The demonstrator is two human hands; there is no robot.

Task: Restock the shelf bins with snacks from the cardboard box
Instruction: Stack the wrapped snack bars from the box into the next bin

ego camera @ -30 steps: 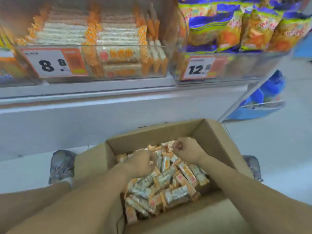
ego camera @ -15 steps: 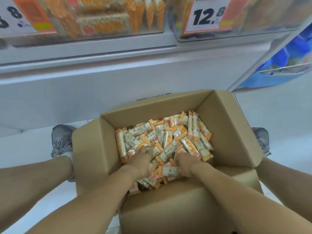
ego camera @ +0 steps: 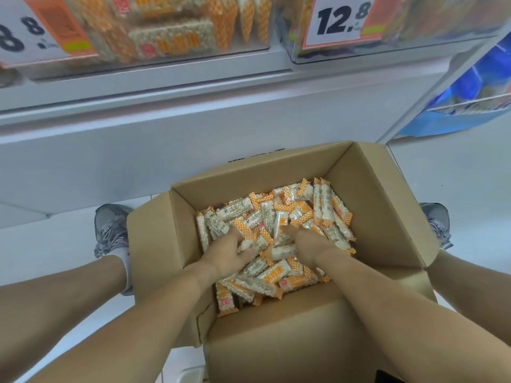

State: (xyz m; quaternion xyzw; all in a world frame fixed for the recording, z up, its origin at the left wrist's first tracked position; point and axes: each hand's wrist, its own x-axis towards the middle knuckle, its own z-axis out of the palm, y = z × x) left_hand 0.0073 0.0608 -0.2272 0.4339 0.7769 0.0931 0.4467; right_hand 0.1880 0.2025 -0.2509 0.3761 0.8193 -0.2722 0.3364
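Observation:
An open cardboard box (ego camera: 387, 217) sits on the floor between my feet, filled with small white-and-orange snack bars (ego camera: 276, 214). Both hands are down in the pile near its middle. My left hand (ego camera: 226, 254) has its fingers and thumb curled around a few bars. My right hand (ego camera: 307, 244) digs in from the other side, its fingers curled into the bars and their tips buried. A clear shelf bin (ego camera: 171, 37) at the top holds the same kind of bars.
A second clear bin (ego camera: 414, 48) with a 12.8 price tag (ego camera: 340, 20) stands to the right of the first. Grey shoes (ego camera: 110, 230) (ego camera: 437, 225) flank the box. The white shelf base (ego camera: 193, 134) rises just behind it. A blue rack (ego camera: 470, 111) stands at right.
The view has tipped down from the shelf bins to the box. Both hands slid from the far side of the pile to the middle and pushed deeper into the bars.

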